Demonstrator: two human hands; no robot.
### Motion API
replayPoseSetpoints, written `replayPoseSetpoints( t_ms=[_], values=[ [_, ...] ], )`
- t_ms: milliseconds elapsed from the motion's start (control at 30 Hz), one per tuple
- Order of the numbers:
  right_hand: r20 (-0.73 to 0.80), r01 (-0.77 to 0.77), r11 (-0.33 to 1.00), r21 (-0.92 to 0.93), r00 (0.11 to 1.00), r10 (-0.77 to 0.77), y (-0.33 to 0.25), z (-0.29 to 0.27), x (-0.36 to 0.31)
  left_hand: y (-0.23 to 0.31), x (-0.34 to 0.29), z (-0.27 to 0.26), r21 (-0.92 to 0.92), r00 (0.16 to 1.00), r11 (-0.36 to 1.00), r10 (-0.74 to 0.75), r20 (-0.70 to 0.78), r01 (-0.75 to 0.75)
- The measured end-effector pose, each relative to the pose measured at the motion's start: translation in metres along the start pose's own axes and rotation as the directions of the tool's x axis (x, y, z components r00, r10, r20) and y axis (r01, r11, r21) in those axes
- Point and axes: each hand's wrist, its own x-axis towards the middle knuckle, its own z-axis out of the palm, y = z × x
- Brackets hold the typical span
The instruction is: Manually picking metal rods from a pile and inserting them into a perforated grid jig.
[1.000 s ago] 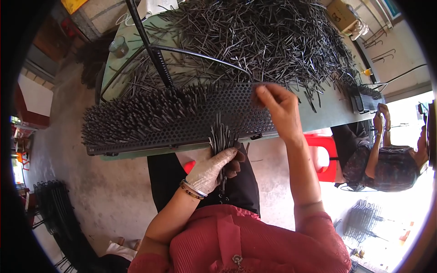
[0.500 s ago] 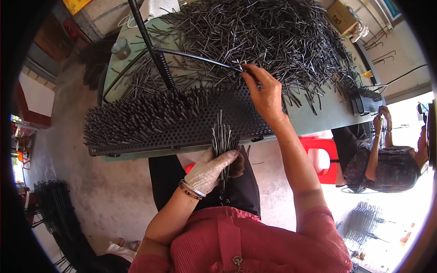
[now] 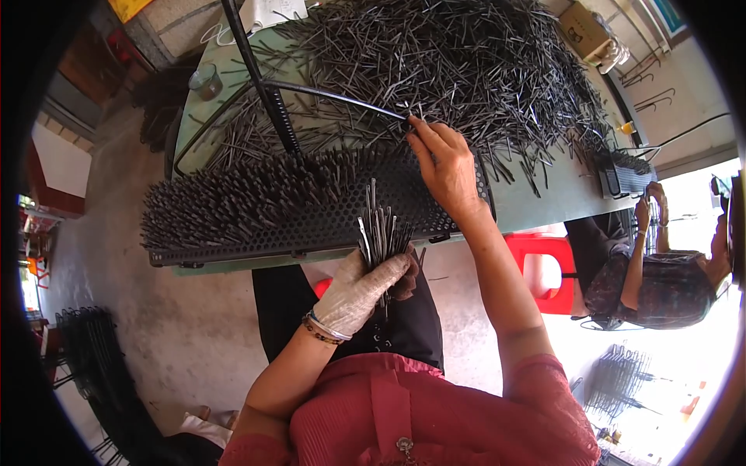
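Note:
My left hand (image 3: 353,291), in a pale work glove, is closed round an upright bundle of thin dark metal rods (image 3: 378,233) in front of my lap. Bare, my right hand (image 3: 449,163) is above the right half of a black perforated rack (image 3: 272,225). Its thumb and fingers are pinched together at the visible end of a black frame bar (image 3: 334,97); whether they grip the bar or a small piece is hidden. Many short dark rods (image 3: 233,198) stand upright in the rack's left part. Holes without rods show in its front rows and right part.
A large heap of loose rods (image 3: 458,62) covers the green table (image 3: 536,206). A slanting black post (image 3: 264,85) rises behind the rack. A glass (image 3: 206,81) stands at far left. At right, a person (image 3: 653,287) works near a red stool (image 3: 548,272) and a smaller rack (image 3: 628,175).
My right hand has shifted slightly left and down along the frame bar, its fingers still pinched. The left hand keeps its bundle almost in place.

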Motion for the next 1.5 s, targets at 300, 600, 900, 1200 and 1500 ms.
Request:
replayPoseSetpoints(
  t_ms=[300, 600, 900, 1200, 1500],
  values=[
    [0.128, -0.519, 0.647, 0.559, 0.825, 0.55, -0.028, -0.034, -0.03, 0.027, 0.003, 0.022, -0.108, 0.966, 0.96, 0.251, -0.067, -0.257],
    [0.53, -0.236, -0.48, 0.845, 0.493, 0.69, -0.109, -0.017, -0.066, -0.008, 0.038, 0.038, 0.193, 0.84, 0.826, 0.542, -0.013, -0.53],
    [0.599, -0.74, 0.027, 0.672, 0.564, 0.569, -0.069, -0.058, -0.059, 0.008, 0.011, 0.018, -0.064, 0.997, 0.995, 0.078, 0.029, -0.076],
    [0.759, -0.815, 0.406, 0.413, 0.554, 0.342, -0.047, -0.075, -0.021, 0.009, -0.002, 0.015, 0.114, 0.985, 0.991, -0.087, 0.152, 0.07],
    [0.249, -0.606, 0.516, 0.605, 0.76, 0.601, -0.029, -0.07, -0.004, -0.004, 0.01, 0.001, 0.109, 0.984, 0.988, -0.125, 0.128, 0.111]
  ],
)
